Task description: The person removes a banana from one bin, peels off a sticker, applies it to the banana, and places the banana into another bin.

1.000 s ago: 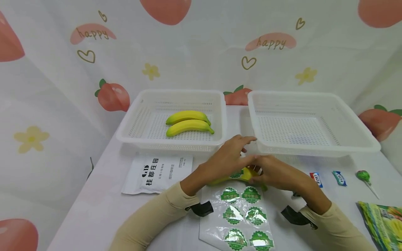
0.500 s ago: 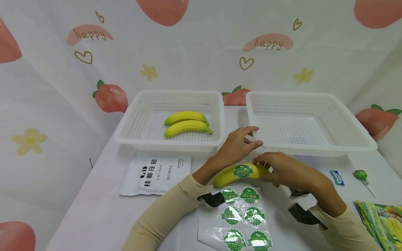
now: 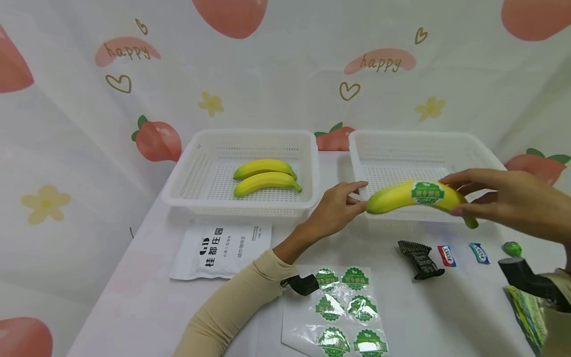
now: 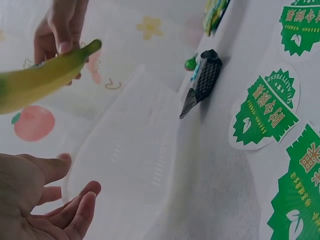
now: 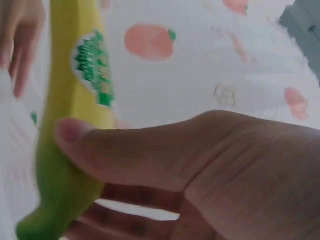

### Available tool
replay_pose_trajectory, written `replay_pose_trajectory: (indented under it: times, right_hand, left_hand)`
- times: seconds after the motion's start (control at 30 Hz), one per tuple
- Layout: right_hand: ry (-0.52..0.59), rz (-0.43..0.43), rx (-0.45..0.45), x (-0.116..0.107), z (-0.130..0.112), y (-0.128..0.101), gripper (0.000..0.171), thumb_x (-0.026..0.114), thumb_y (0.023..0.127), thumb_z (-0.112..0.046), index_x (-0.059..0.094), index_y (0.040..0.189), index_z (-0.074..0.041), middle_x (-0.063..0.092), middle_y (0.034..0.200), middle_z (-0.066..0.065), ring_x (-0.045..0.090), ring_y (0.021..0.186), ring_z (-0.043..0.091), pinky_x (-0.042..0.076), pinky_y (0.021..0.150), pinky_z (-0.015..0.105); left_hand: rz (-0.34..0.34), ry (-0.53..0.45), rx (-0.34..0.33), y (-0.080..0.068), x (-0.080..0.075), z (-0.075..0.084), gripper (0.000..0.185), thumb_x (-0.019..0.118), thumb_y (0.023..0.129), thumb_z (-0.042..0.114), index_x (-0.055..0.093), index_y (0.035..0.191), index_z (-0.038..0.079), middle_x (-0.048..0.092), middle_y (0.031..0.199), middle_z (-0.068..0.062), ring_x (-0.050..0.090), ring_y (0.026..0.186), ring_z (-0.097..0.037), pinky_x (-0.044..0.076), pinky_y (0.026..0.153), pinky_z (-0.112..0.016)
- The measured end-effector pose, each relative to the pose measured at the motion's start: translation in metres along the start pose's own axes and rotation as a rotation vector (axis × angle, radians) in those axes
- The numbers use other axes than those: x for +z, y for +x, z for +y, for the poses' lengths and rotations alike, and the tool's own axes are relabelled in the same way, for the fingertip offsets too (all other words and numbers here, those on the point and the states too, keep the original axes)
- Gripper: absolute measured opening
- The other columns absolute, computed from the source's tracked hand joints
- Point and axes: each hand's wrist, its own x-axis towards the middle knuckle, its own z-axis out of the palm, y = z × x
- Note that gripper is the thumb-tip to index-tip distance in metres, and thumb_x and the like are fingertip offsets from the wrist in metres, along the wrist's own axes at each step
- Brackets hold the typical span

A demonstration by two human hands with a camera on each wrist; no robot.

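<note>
A stickered banana (image 3: 415, 197) is gripped by the right hand (image 3: 513, 203) above the front rim of the right basket (image 3: 446, 148); the left hand (image 3: 334, 210) is held relaxed, empty, just beside its tip. The right wrist is cut off. Two bananas (image 3: 266, 176) are kept in the left basket (image 3: 200, 163); a sticker sheet (image 3: 345, 310) lies on the table (image 3: 147, 297).

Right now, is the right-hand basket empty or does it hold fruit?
Empty: the right basket shows only bare mesh; the stickered banana is held in front of it.

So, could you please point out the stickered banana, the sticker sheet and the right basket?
stickered banana (image 3: 397, 197), head view, bare yellow skin.
sticker sheet (image 3: 340, 310), head view, sheet's middle.
right basket (image 3: 357, 148), head view, left wall.
</note>
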Motion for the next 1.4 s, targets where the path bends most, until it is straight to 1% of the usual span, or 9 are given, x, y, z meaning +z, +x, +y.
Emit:
replay_pose_trajectory:
  times: [0.1,0.23,0.3,0.37,0.57,0.8,0.93,1.07,1.4]
  right_hand:
    - [0.007,0.013,0.066,-0.015,0.015,0.011,0.056,0.083,0.094,-0.018,0.061,0.141,0.002,0.065,0.128,0.033,0.067,0.104,0.056,0.063,0.079,0.054]
    - [-0.003,-0.036,0.132,-0.028,0.029,0.033,0.064,0.078,0.098,-0.031,0.054,0.148,0.002,0.058,0.138,0.039,0.056,0.119,0.065,0.048,0.09,0.079]
    - [-0.006,-0.064,0.126,-0.031,0.034,0.046,0.066,0.08,0.097,-0.033,0.054,0.149,0.001,0.059,0.139,0.038,0.056,0.121,0.062,0.044,0.091,0.083]
    - [0.0,-0.106,0.122,-0.031,0.038,0.059,0.068,0.079,0.097,-0.032,0.053,0.149,0.001,0.059,0.14,0.036,0.058,0.122,0.059,0.041,0.092,0.084]
    - [0.069,-0.234,0.104,-0.016,0.056,0.089,0.06,0.077,0.099,-0.026,0.056,0.145,0.006,0.061,0.138,0.033,0.062,0.12,0.054,0.054,0.091,0.069]
    - [0.181,-0.41,0.143,0.01,0.079,0.108,0.062,0.079,0.097,-0.014,0.05,0.143,0.015,0.059,0.134,0.039,0.07,0.104,0.033,0.062,0.087,0.049]
    - [0.234,-0.511,0.192,0.023,0.081,0.111,0.065,0.08,0.095,-0.016,0.05,0.144,0.014,0.059,0.137,0.037,0.07,0.105,0.031,0.062,0.09,0.049]
    - [0.232,-0.57,0.245,0.032,0.079,0.111,0.066,0.082,0.093,-0.016,0.052,0.144,0.012,0.058,0.138,0.038,0.07,0.106,0.033,0.061,0.091,0.052]
    - [0.187,-0.616,0.281,0.045,0.082,0.106,0.059,0.077,0.096,-0.014,0.053,0.144,0.011,0.055,0.14,0.041,0.068,0.113,0.041,0.058,0.095,0.06]
  left_hand:
    - [-0.008,-0.033,-0.006,0.0,0.001,0.0,0.058,0.075,0.101,0.021,0.055,0.154,0.007,0.065,0.127,-0.008,0.075,0.109,-0.009,0.056,0.082,-0.016]
    - [-0.013,-0.044,-0.007,0.0,0.002,0.0,0.061,0.075,0.101,0.023,0.053,0.155,0.007,0.065,0.133,-0.009,0.074,0.111,-0.009,0.057,0.083,-0.017]
    - [-0.012,-0.045,-0.004,0.0,0.001,0.0,0.06,0.074,0.102,0.022,0.052,0.156,0.006,0.064,0.138,-0.01,0.074,0.111,-0.011,0.057,0.083,-0.017]
    - [-0.012,-0.039,0.0,-0.001,0.001,0.0,0.06,0.074,0.102,0.022,0.052,0.156,0.006,0.063,0.142,-0.012,0.074,0.112,-0.012,0.057,0.083,-0.017]
    - [-0.021,-0.028,0.009,-0.001,-0.001,0.0,0.06,0.073,0.103,0.022,0.051,0.156,0.005,0.063,0.142,-0.013,0.074,0.113,-0.015,0.057,0.084,-0.017]
    - [-0.021,-0.024,0.004,-0.002,0.0,-0.001,0.06,0.073,0.103,0.023,0.052,0.156,0.006,0.063,0.139,-0.012,0.074,0.113,-0.015,0.057,0.084,-0.017]
    - [-0.018,-0.021,-0.001,-0.002,0.001,0.0,0.061,0.074,0.102,0.023,0.052,0.156,0.007,0.063,0.139,-0.012,0.074,0.112,-0.014,0.057,0.083,-0.017]
    - [-0.02,-0.015,-0.001,-0.002,0.001,0.0,0.061,0.073,0.103,0.024,0.051,0.157,0.007,0.062,0.138,-0.012,0.074,0.111,-0.013,0.057,0.083,-0.017]
    - [-0.022,-0.011,-0.004,-0.003,0.0,0.002,0.061,0.073,0.103,0.024,0.051,0.158,0.009,0.063,0.136,-0.013,0.074,0.111,-0.014,0.056,0.083,-0.017]
